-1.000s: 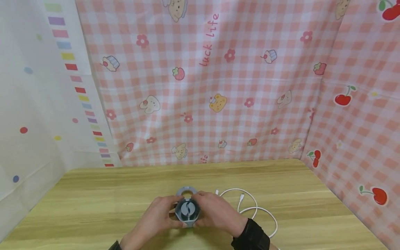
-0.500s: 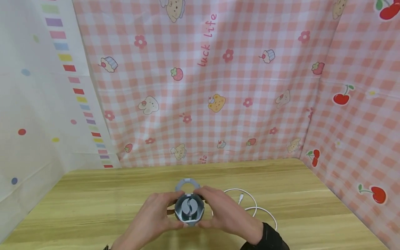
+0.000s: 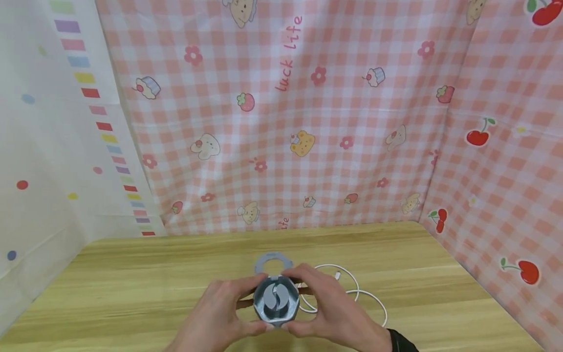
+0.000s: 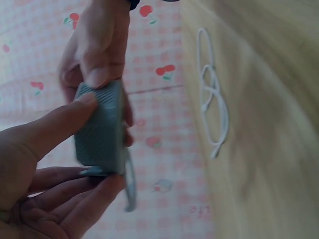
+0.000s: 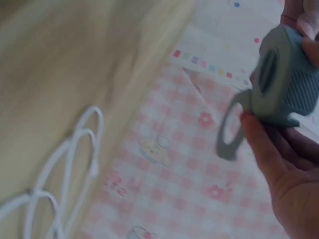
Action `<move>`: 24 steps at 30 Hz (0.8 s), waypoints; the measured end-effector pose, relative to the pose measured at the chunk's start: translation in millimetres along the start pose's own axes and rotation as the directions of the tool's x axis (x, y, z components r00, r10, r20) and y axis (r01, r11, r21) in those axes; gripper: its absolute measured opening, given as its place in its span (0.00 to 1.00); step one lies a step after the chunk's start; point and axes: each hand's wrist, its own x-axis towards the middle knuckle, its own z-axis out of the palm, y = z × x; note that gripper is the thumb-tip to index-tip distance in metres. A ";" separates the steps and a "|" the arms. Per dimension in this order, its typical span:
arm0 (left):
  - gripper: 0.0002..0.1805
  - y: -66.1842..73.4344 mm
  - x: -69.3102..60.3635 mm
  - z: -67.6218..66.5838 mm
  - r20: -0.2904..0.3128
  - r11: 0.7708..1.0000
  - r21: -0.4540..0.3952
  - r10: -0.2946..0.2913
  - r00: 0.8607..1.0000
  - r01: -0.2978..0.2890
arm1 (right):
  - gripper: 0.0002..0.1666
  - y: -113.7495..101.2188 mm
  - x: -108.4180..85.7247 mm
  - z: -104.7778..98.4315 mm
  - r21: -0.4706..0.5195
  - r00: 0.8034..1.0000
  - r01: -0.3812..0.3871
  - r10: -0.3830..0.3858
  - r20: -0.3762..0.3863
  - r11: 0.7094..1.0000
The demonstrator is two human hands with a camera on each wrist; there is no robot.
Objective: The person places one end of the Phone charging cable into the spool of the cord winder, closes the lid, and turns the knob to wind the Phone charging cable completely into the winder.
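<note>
Starting at the left, we find the left hand (image 3: 220,310) curled round its side of the grey case (image 3: 278,319), thumb at the near edge, fingers at the far one. Next, in the middle, comes the case itself, gripped between both hands and, by the wrist views, up off the surface (image 3: 154,288), with its two pale curved pieces (image 3: 283,295) facing us. How does it handle? It fits between fingertips, so we'd call it light; it looks like hard moulded plastic, so stiff, with little give under a pinch. And look at the ribbed side (image 4: 99,132) in the left wrist view: that texture should fight slipping, so there's our place to take hold, while the smoother rim looks slicker. Out beyond the far edge pokes the ring-shaped flap (image 3: 272,255), thin, apparently joined to the body, probably the fragile bit; we wouldn't lift or twist by that. Across we go to the right hand (image 3: 336,313), mirroring its partner, gripping the case thumb near, fingers far, a nicely balanced hold. And furthest right, loose on the surface, we spot the white cable (image 4: 224,119), soft and bendy by our guess.
</note>
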 end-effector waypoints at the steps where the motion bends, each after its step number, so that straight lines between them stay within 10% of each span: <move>1: 0.35 -0.8 -1.2 2.6 -0.028 1.000 -0.015 0.009 1.000 -0.010 | 0.38 1.2 -0.1 1.0 0.003 0.999 0.024 -0.024 -0.026 1.000; 6: 0.39 -8.0 -6.8 18.1 -0.142 0.966 -0.256 -0.014 0.990 -0.023 | 0.39 5.6 0.8 4.3 -0.015 0.987 0.098 -0.099 -0.123 0.995; 15: 0.42 -22.8 -13.9 36.7 -0.065 0.742 -0.670 -0.093 0.994 0.026 | 0.38 5.3 -2.1 7.3 0.059 0.996 0.047 -0.042 -0.083 0.997; 24: 0.44 -32.9 -15.6 44.0 -0.045 0.695 -0.717 -0.121 0.992 0.052 | 0.39 11.3 -2.2 11.7 0.032 0.996 0.088 -0.087 -0.036 0.996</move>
